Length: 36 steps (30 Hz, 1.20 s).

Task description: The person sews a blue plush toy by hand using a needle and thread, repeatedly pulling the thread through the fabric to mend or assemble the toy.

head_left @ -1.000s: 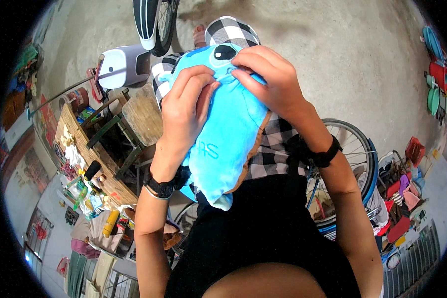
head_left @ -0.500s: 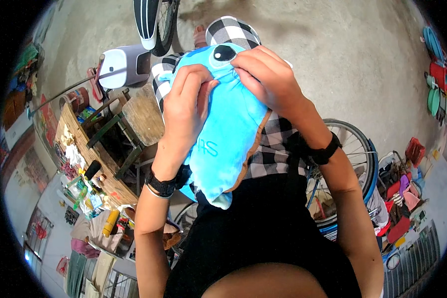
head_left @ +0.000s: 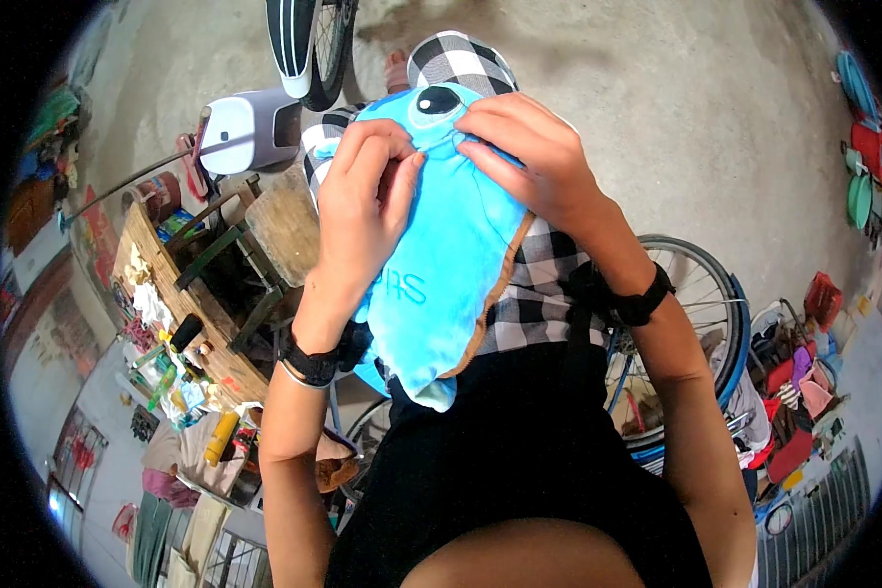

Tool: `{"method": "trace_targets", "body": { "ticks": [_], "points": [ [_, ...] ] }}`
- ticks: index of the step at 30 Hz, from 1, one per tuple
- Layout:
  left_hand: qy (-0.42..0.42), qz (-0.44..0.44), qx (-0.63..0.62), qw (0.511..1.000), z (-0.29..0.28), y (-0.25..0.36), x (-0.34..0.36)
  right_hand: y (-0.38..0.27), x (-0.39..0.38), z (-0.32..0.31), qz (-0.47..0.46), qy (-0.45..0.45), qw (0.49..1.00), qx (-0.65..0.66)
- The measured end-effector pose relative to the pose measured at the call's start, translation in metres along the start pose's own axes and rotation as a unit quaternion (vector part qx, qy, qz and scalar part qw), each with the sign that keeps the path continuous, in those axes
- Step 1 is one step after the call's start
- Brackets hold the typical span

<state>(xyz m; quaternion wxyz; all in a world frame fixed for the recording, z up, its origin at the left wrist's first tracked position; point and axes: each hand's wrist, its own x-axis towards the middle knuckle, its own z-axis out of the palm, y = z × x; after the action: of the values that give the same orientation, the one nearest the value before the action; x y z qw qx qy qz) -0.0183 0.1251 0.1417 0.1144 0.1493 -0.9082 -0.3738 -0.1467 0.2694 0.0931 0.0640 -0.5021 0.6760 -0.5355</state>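
Note:
Across my lap lies a limp, bright blue plush piece (head_left: 431,265) with a large black-and-white eye at its far end, dark stitched lettering and a brown edge along its right side. My left hand (head_left: 367,201) pinches the fabric below the eye, thumb against the fingers. On the other side, my right hand (head_left: 529,152) pinches a fold close to the eye, its thumb and forefinger nearly together. Between the two hands the cloth is puckered. Whether a needle or thread is in my fingers is too small to tell.
At left stand a cluttered wooden table (head_left: 157,260), a wooden chair (head_left: 284,225) and a white-and-grey plastic stool (head_left: 240,132). A bicycle wheel (head_left: 725,314) is close by my right forearm. Another wheel (head_left: 333,59) stands ahead. Assorted items pile up at far right.
My left hand has shifted slightly up and left, its thumb angled more openly along the cloth. My right fingers have moved only a little; both hands still pinch the plush.

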Motion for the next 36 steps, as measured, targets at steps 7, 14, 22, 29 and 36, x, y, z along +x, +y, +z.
{"method": "trace_targets", "body": {
  "ticks": [7, 14, 22, 29, 36],
  "points": [
    [-0.047, -0.019, -0.029, 0.998, -0.011, 0.0, 0.007, 0.002, 0.002, 0.004, -0.04, 0.007, 0.998, -0.038],
    [-0.176, -0.142, -0.141, 0.964, -0.057, 0.008, 0.006, 0.002, 0.003, 0.005, -0.056, 0.011, 0.998, -0.04],
    [-0.111, -0.221, -0.076, 0.966, -0.159, -0.026, -0.045, 0.006, -0.003, 0.006, -0.044, 0.047, 0.997, -0.032],
    [0.032, -0.297, 0.122, 0.946, -0.315, -0.023, -0.097, 0.005, -0.002, 0.004, -0.06, 0.059, 0.996, -0.033],
    [-0.097, -0.142, 0.053, 0.984, -0.144, 0.077, 0.025, 0.005, -0.01, 0.009, -0.041, 0.044, 0.998, -0.013]
  ]
}}
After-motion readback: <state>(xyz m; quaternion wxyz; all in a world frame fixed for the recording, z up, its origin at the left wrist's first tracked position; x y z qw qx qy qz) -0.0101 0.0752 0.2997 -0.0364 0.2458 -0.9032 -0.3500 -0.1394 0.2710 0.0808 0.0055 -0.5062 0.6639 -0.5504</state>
